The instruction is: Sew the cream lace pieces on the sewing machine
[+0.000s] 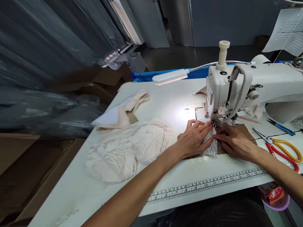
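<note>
A white sewing machine (pixel 272 78) stands at the right, its needle area just above both hands. Under the presser foot runs a strip of white lace (pixel 211 146), its lower end hanging over brown card (pixel 245 134). My left hand (pixel 195 137) lies on the lace from the left, fingers stretched toward the foot. At the strip's right edge, my right hand (pixel 233 142) has thumb and index finger pressed together on the lace. Left of my hands, a heap of white lacy fabric (pixel 118 151) rests on the table.
Red-and-yellow scissors (pixel 284 149), blue tweezers (pixel 281 126) and a pencil (pixel 248 119) lie at the right. A lamp (pixel 170 77) reaches over the table (pixel 175 201). Pale fabric pieces (pixel 120 113) lie back left. Cardboard boxes (pixel 26 167) stand beyond the left edge.
</note>
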Demonstrator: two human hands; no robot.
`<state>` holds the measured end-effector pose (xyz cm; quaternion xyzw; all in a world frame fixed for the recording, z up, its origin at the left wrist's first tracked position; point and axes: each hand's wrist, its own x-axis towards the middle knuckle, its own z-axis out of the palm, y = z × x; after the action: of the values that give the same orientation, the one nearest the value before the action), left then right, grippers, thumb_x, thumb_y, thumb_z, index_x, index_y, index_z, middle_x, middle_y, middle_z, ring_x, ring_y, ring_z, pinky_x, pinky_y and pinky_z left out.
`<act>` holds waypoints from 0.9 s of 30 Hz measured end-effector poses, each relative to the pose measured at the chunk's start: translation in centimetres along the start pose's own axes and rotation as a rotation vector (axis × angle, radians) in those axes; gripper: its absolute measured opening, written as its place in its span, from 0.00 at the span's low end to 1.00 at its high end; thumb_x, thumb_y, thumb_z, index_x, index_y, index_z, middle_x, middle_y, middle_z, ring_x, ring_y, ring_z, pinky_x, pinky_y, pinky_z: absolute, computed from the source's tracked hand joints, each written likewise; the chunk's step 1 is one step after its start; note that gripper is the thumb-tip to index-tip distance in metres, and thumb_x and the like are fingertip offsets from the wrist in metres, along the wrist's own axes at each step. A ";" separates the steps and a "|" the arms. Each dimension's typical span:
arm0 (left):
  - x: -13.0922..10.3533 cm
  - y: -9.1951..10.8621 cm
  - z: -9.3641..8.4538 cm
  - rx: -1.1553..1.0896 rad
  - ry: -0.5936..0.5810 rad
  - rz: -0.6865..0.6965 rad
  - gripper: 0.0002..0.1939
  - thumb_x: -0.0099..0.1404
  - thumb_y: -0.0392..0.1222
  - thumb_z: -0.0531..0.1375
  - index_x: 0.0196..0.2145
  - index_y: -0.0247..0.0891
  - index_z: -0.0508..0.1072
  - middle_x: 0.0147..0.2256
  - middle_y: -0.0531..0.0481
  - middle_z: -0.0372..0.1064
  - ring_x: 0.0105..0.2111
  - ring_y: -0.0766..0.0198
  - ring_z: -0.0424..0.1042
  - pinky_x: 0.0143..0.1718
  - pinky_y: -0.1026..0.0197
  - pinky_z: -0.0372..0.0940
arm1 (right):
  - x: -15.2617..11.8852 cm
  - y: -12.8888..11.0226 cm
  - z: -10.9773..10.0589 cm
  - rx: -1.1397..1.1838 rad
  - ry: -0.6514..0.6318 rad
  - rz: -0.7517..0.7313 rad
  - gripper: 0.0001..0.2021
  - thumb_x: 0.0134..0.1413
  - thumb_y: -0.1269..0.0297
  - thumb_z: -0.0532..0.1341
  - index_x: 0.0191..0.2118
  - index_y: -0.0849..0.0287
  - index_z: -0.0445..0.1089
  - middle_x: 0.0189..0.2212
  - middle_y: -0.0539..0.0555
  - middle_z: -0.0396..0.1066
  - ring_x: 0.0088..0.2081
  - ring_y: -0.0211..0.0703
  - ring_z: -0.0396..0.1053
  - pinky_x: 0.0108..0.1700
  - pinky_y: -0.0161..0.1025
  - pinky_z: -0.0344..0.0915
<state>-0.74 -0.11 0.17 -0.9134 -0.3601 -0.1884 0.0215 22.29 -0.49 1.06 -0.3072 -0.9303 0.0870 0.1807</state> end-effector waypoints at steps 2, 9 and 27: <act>0.0 0.2 0.0 0.055 0.015 0.016 0.21 0.74 0.47 0.48 0.55 0.33 0.69 0.57 0.37 0.69 0.47 0.49 0.70 0.51 0.41 0.60 | 0.3 0.2 -0.3 0.005 -0.020 -0.015 0.16 0.63 0.70 0.52 0.50 0.58 0.74 0.43 0.61 0.69 0.46 0.49 0.70 0.48 0.50 0.74; 0.1 0.7 0.4 0.146 0.175 0.157 0.13 0.73 0.40 0.52 0.44 0.33 0.75 0.45 0.42 0.77 0.40 0.57 0.73 0.45 0.49 0.66 | 0.0 0.3 -0.2 -0.020 -0.035 -0.021 0.17 0.63 0.70 0.52 0.53 0.57 0.72 0.46 0.61 0.68 0.48 0.50 0.69 0.49 0.53 0.73; 0.1 0.6 0.0 0.119 0.081 0.074 0.18 0.72 0.44 0.52 0.48 0.29 0.74 0.50 0.36 0.73 0.40 0.53 0.72 0.41 0.50 0.67 | 0.4 -0.7 0.0 -0.084 -0.070 0.032 0.20 0.62 0.76 0.51 0.58 0.63 0.65 0.46 0.65 0.66 0.45 0.53 0.66 0.49 0.52 0.72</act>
<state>-0.26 -0.49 0.29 -0.9148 -0.3355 -0.2027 0.0974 21.63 -0.85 1.33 -0.3262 -0.9338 0.0611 0.1337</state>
